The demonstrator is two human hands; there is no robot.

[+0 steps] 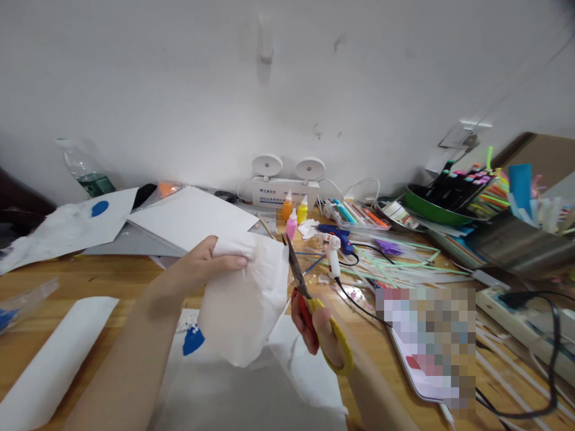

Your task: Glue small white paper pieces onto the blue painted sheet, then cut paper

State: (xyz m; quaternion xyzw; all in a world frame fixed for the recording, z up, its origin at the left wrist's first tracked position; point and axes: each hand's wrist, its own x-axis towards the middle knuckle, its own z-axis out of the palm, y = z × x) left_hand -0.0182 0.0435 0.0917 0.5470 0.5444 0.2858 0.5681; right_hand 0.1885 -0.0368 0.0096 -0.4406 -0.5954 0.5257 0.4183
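Note:
My left hand [220,257] pinches the top of a crumpled white tissue sheet [245,305], which hangs above a white paper [224,395] on the table. My right hand [314,323] is closed round the red and yellow handles of a pair of scissors [300,272]. The blades are slightly apart and point up beside the tissue's right edge. Another piece of tissue [309,368] lies on the white paper. Near the paper's left edge are a blue patch [193,340] and small white crumbs [186,322].
White sheets [193,218] and a rolled paper [58,359] lie left. Paint bottles [291,224], a white glue gun [332,254] with its cable and plastic strips stand or lie behind. A tablet [422,347], power strip [516,323] and green pen bowl [438,209] are right.

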